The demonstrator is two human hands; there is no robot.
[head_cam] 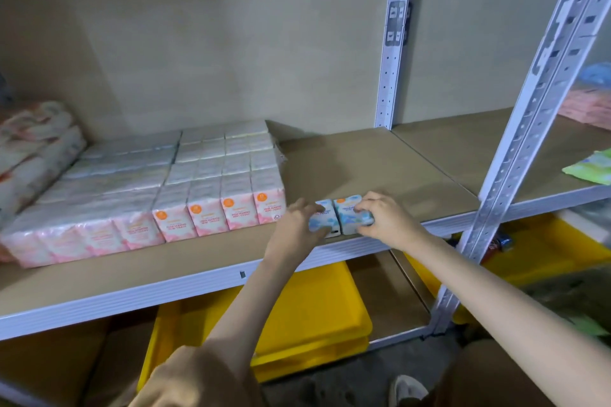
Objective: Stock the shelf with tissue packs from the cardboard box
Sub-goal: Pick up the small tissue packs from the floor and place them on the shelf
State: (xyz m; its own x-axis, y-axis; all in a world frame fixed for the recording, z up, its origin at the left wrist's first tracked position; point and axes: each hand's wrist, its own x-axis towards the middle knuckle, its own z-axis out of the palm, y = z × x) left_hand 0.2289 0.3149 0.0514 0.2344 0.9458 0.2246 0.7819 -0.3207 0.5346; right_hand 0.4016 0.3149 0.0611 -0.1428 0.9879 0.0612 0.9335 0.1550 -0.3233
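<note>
Now | left hand [297,225] grips left blue pack [321,221] | right hand [387,221] grips right blue pack [347,212] | on shelf [363,168]

A stockroom. White slotted-steel racking [393,76] carries rows of pink wrapped tissue packs [205,195]. Yellow plastic crates [314,314] sit beneath.

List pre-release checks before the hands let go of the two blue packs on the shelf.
1. Left hand grips left blue pack: ok.
2. Right hand grips right blue pack: ok.
3. Blue packs side by side, touching: ok.
4. Both seated flat on shelf board: cannot tell, undersides hidden.
5. Flush with pink packs: not ok, a gap lies between.
6. Bare board behind them for more rows: ok.
</note>
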